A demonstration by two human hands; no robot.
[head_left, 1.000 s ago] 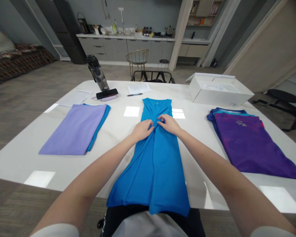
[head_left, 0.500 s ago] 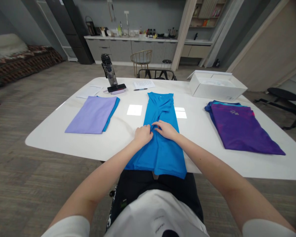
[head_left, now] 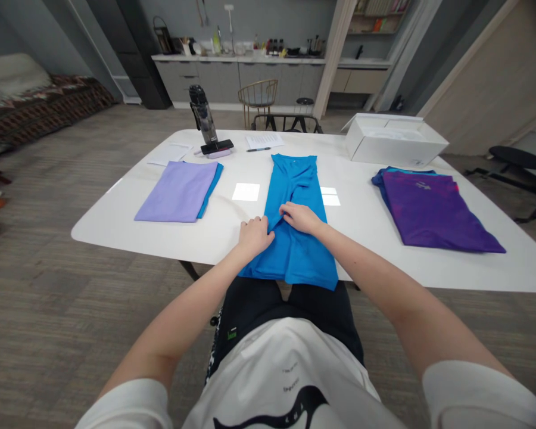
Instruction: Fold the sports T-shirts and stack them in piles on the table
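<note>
A blue garment (head_left: 304,256) lies lengthwise on the white table (head_left: 355,202), its wide end hanging slightly over the near edge and wrinkles near its far end. My left hand (head_left: 255,236) is closed on the garment's left edge, about midway along. On the middle of the cloth, my right hand (head_left: 300,217) pinches a fold with curled fingers. To the left is a folded lilac garment (head_left: 176,192) on top of a blue one. A purple folded garment (head_left: 438,211) rests on other blue cloth at the right.
An open white box (head_left: 393,143) stands at the back right of the table. At the back left are an upright black-and-clear device (head_left: 203,116), a pen (head_left: 259,149) and paper sheets (head_left: 264,140). Beyond the far edge is a black chair (head_left: 287,123).
My left hand has moved left to the garment's edge, away from my right hand, and the cloth between them is pulled wider. The view has shifted, so the table sits higher.
</note>
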